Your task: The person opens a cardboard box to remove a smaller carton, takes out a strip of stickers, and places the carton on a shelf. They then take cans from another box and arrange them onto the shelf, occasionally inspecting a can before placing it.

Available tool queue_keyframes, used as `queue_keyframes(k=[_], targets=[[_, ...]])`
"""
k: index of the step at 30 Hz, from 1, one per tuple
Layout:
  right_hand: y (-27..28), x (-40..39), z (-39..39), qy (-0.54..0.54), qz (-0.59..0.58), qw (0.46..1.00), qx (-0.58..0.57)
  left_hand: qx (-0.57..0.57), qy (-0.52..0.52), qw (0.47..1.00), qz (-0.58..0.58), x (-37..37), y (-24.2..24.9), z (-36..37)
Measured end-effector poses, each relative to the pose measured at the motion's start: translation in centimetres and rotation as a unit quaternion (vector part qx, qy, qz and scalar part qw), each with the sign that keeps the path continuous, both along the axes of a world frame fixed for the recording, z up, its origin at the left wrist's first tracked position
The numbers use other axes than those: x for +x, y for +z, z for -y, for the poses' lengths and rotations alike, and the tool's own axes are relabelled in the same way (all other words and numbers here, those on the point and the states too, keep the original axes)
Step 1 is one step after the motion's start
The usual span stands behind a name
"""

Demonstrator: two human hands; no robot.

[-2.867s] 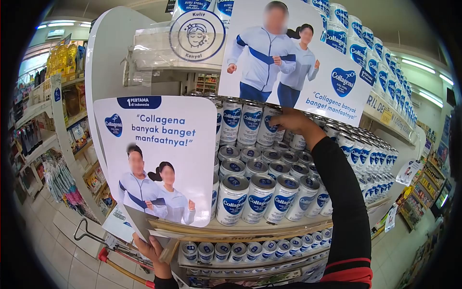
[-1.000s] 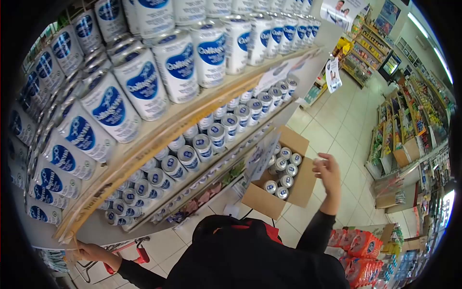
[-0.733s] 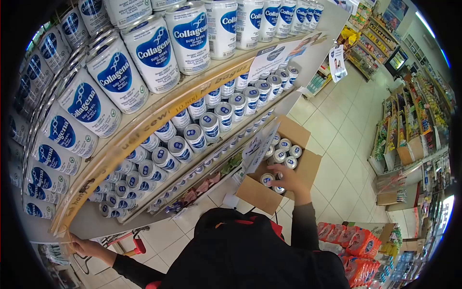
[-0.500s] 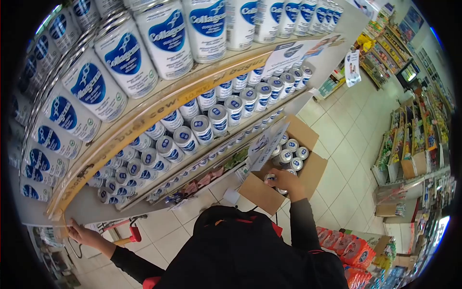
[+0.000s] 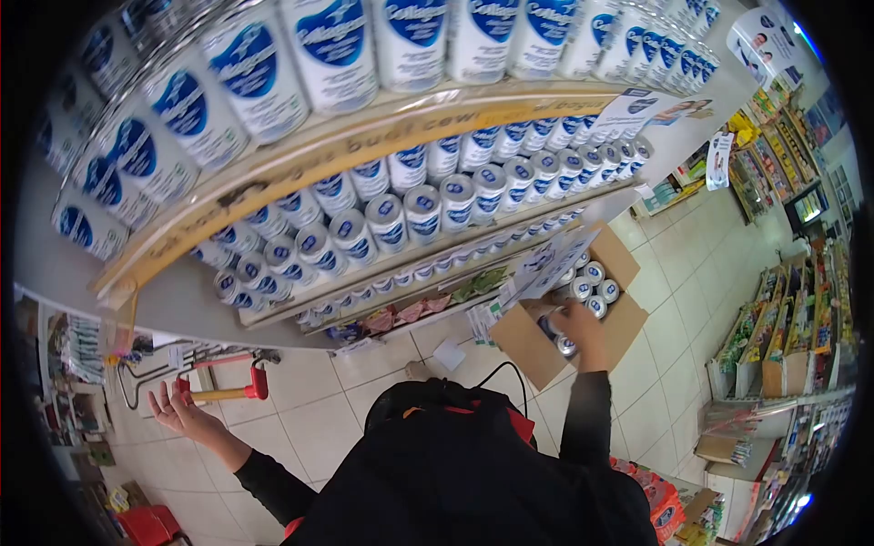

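Note:
My right hand (image 5: pixel 580 328) reaches into a cardboard box (image 5: pixel 531 348) below the shelf's right part. Its fingers are closed around a white-and-blue can (image 5: pixel 549 324), which looks tilted and is partly hidden by the hand. More cans (image 5: pixel 607 291) stand upright in the box, their silver tops with blue marks facing up. At the lower left my left hand (image 5: pixel 187 417) is held in the air, palm up and fingers spread, with nothing in it. A red-and-yellow handle (image 5: pixel 246 391) is close to its fingers.
A shelf row of small cans (image 5: pixel 421 214) runs below a yellow shelf strip (image 5: pixel 364 127); bigger Collagena cans (image 5: pixel 332 55) line the shelf above. Stocked racks (image 5: pixel 774 337) stand at the right. Orange packs (image 5: pixel 655 491) sit at the lower right. Tiled floor (image 5: pixel 382 387) lies beneath.
My left hand has come away from the shelf's left end and opened. My right hand stays at the box with a can, now more tilted. The whole view has shifted.

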State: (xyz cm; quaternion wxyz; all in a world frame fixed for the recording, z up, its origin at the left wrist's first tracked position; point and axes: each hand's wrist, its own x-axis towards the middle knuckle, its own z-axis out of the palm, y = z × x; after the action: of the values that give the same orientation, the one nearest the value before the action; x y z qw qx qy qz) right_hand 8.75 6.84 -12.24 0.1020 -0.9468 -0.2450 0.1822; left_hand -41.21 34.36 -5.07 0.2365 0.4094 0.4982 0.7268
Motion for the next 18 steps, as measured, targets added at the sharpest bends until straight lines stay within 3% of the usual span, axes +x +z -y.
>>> queue_keyframes(k=[3, 4, 6, 7, 9, 11, 13, 18], targets=[[2.2, -0.8, 2.2, -0.009, 0.075, 0.990, 0.123, -0.015, 0.013, 1.000, -0.022, -2.9, -0.4, 1.7], [2.1, -0.8, 3.2, -0.003, 0.073, 0.990, 0.119, -0.028, 0.016, 0.999, -0.014, -4.0, -0.7, 2.3], [2.1, -1.3, 4.9, -0.082, 0.041, 0.950, 0.298, -0.043, 0.024, 0.999, 0.003, -6.1, -1.5, 3.6], [2.2, -2.0, 5.3, -0.075, 0.040, 0.952, 0.295, -0.047, 0.031, 0.998, 0.004, -6.9, -1.8, 4.3], [4.3, -4.8, 5.7, -0.176, -0.075, 0.867, 0.460, -0.074, 0.027, 0.997, -0.009, -8.2, -2.2, 5.7], [6.6, -8.5, 5.6, -0.200, -0.115, 0.873, 0.430, -0.094, 0.040, 0.995, -0.020, -9.0, -2.3, 7.0], [8.0, -11.8, 5.0, -0.252, -0.188, 0.798, 0.515, -0.092, 0.021, 0.996, -0.002, -9.5, -2.4, 7.9], [8.5, -14.9, 5.2, -0.157, -0.269, 0.755, 0.577, -0.073, 0.000, 0.997, 0.014, -10.9, -1.9, 9.7]])
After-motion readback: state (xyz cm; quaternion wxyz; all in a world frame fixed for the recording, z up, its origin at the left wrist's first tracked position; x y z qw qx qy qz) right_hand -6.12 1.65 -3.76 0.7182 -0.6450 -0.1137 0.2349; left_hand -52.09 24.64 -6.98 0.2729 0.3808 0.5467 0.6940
